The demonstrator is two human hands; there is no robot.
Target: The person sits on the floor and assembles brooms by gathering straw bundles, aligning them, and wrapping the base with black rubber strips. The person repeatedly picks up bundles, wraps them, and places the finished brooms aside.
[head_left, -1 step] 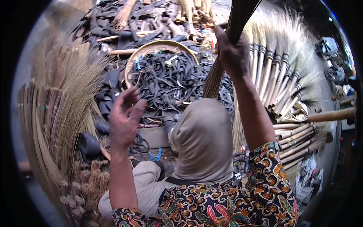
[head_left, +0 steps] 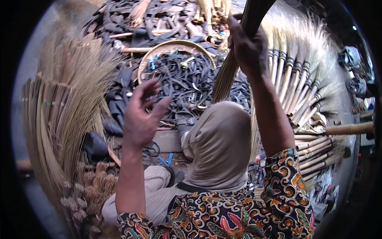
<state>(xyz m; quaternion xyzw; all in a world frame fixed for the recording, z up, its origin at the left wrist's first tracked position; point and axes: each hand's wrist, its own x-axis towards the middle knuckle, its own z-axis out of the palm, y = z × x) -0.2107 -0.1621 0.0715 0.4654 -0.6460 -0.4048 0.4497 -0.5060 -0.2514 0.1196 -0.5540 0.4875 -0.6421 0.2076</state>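
Stick bundle (head_left: 230, 71) held above floor (head_left: 181, 158) strewn with black scraps (head_left: 163, 18).

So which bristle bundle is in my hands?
The slim bundle, gripped in your right hand; the larger bundles at far left and the pale-handled brooms at right are unheld.

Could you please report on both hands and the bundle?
Right hand gripping bristle bundle. Left hand open, nothing visible in it. Bent knee appears close below bundle.

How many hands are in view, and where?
2. The left hand is left of centre, open and empty, near the round woven tray; the right hand is toward upper right, gripping a bundle of stalks. No others show.
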